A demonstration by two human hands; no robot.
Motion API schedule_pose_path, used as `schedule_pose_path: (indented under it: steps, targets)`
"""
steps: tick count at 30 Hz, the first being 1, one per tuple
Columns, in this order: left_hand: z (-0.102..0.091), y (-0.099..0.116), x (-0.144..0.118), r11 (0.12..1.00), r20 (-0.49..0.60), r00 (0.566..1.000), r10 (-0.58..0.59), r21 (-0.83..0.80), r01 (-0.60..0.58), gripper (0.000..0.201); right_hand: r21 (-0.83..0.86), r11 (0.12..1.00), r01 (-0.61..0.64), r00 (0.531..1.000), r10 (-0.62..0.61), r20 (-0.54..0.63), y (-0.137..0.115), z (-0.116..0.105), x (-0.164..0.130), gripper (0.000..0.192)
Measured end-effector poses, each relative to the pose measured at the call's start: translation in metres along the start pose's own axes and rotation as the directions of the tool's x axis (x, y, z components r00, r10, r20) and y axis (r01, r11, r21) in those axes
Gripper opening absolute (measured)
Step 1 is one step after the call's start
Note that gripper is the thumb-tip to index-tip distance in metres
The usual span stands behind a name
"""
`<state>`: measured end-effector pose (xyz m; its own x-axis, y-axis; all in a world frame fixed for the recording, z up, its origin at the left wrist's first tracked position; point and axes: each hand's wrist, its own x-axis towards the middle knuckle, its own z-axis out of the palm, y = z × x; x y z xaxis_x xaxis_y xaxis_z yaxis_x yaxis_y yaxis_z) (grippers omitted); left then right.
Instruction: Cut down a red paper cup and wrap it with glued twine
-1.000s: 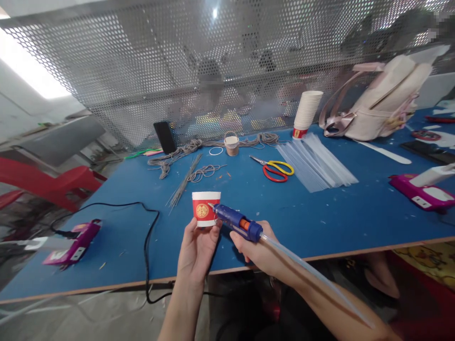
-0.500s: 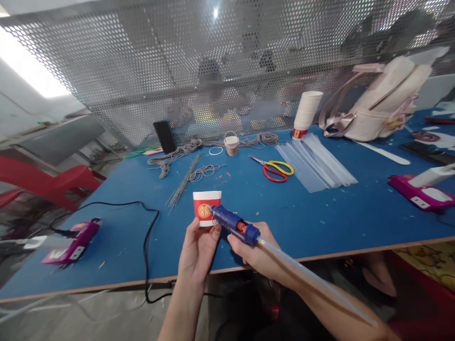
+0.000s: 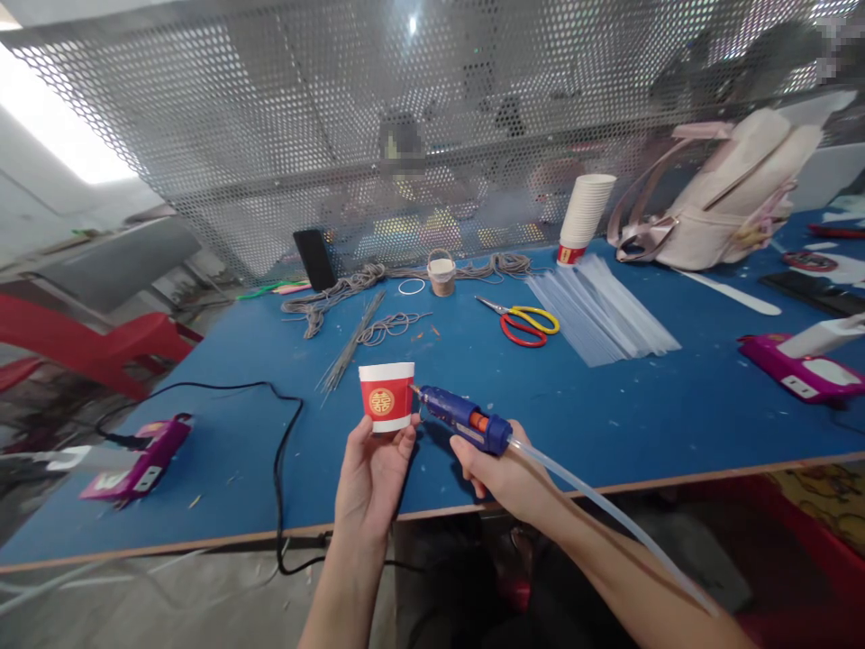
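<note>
Between the fingertips of my left hand is a red and white paper cup with a gold emblem on its side, held above the blue table. My right hand is closed around a blue hot glue gun, whose handle is hidden by the fingers. A long clear glue stick sticks out of the gun's back and runs along my right forearm. The nozzle is at the cup's right edge; whether it touches, I cannot tell.
Scissors, clear plastic strips, thin wires and grey cord lie beyond my hands. Behind them stand a small basket, stacked cups and a phone. A black cable crosses the table at left.
The glue gun has moved right, its nozzle going from the cup's front, by the emblem, to the cup's right edge. My left hand and the cup have shifted slightly left.
</note>
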<state>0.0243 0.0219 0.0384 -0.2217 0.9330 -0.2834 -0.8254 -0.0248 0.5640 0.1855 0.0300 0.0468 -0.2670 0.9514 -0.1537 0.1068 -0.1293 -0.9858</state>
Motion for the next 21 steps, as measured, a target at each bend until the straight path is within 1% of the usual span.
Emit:
schedule_pose_path:
  steps: [3, 7, 9, 11, 13, 15, 18, 21]
  targets:
    - [-0.001, 0.000, 0.000, 1.000, 0.004, 1.000, -0.002, 0.010, 0.002, 0.038, -0.016, 0.999, 0.047, 0.999, -0.047, 0.002, -0.003, 0.001, -0.002, 0.032]
    - [-0.003, -0.002, 0.002, 0.999, 0.025, 1.000, 0.015, 0.031, -0.016, 0.029, -0.061, 0.988, 0.144, 0.990, -0.144, 0.007, -0.008, 0.004, -0.003, 0.030]
    - [-0.004, -0.003, 0.003, 0.999, 0.031, 0.999, 0.023, 0.047, -0.024, 0.026, -0.048, 0.991, 0.128, 0.992, -0.128, 0.020, -0.008, 0.005, -0.003, 0.029]
    - [-0.004, -0.002, 0.002, 0.997, 0.029, 0.999, 0.034, 0.064, -0.036, 0.026, -0.019, 0.997, 0.077, 0.997, -0.077, 0.016, -0.006, 0.005, -0.001, 0.029]
    - [-0.003, -0.001, 0.001, 0.996, 0.011, 0.999, 0.051, 0.073, -0.052, 0.025, 0.005, 1.000, 0.022, 1.000, -0.022, 0.014, -0.002, 0.003, 0.000, 0.030]
    - [-0.001, -0.001, 0.000, 0.995, -0.013, 0.997, 0.073, 0.068, -0.072, 0.020, 0.020, 1.000, -0.009, 1.000, 0.009, 0.013, 0.001, 0.001, 0.002, 0.033]
    - [0.002, -0.001, 0.000, 0.996, -0.038, 0.996, 0.081, 0.047, -0.079, 0.015, 0.022, 1.000, -0.005, 1.000, 0.005, 0.015, 0.003, -0.001, 0.002, 0.034]
    - [0.004, -0.003, 0.000, 0.996, -0.051, 0.995, 0.084, 0.028, -0.082, 0.014, 0.003, 0.999, 0.044, 0.999, -0.044, -0.003, 0.001, 0.001, 0.000, 0.032]
